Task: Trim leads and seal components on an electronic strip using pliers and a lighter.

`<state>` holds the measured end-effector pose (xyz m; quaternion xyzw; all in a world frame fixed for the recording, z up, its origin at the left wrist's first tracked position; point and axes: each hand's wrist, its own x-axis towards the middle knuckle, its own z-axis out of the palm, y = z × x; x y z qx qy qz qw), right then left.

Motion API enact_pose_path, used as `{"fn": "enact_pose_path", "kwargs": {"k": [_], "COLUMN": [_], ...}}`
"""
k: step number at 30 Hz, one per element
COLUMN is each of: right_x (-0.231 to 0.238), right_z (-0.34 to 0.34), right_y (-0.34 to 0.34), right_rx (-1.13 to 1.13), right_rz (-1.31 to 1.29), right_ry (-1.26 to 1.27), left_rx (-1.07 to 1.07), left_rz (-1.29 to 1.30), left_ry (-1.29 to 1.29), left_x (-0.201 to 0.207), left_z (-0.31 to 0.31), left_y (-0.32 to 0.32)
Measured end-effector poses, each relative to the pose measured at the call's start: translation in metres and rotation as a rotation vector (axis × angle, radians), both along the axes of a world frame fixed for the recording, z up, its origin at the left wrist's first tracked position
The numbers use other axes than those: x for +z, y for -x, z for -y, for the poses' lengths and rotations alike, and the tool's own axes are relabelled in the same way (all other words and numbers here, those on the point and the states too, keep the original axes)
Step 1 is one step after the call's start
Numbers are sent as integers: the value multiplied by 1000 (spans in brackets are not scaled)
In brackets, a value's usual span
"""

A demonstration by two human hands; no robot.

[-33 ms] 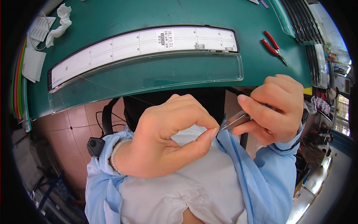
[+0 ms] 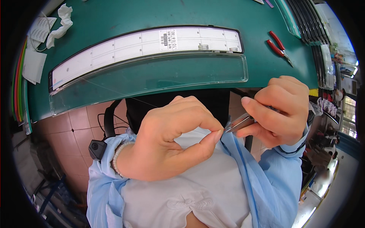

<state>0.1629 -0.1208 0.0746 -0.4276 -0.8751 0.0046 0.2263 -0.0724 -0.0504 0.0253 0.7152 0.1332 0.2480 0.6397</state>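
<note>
My left hand (image 2: 171,138) is closed in a pinch, thumb against forefinger, in front of my chest. A thin clear line (image 2: 114,92) runs from the long case across its lid and passes behind this hand; what lies between the fingertips is too small to see clearly. My right hand (image 2: 283,112) is closed around a small shiny metal tool (image 2: 242,122) with slim arms, its tip touching or almost touching the left fingertips. Fingers hide the tool's other end. Beyond my hands, the long narrow case (image 2: 127,45) lies open on the green table, its transparent lid (image 2: 167,74) toward me.
Red-handled pliers (image 2: 280,48) lie at the right of the green table (image 2: 213,11). Stacked dark cases (image 2: 304,19) stand at the far right. Crumpled tissue (image 2: 62,24) and papers (image 2: 35,66) lie at the left. A dark chair-like frame (image 2: 110,119) sits under the table edge.
</note>
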Motion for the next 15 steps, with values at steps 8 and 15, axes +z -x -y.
{"fn": "enact_pose_path", "kwargs": {"k": [8, 15], "right_x": [-3, -4], "right_z": [-1, 2], "right_y": [-1, 2], "right_rx": [24, 1], "right_rz": [5, 12], "right_ry": [-16, -62], "left_rx": [3, 1], "left_rz": [15, 12], "left_ry": [-15, -12], "left_x": [-2, -2], "left_z": [0, 0], "left_y": [-2, -2]}}
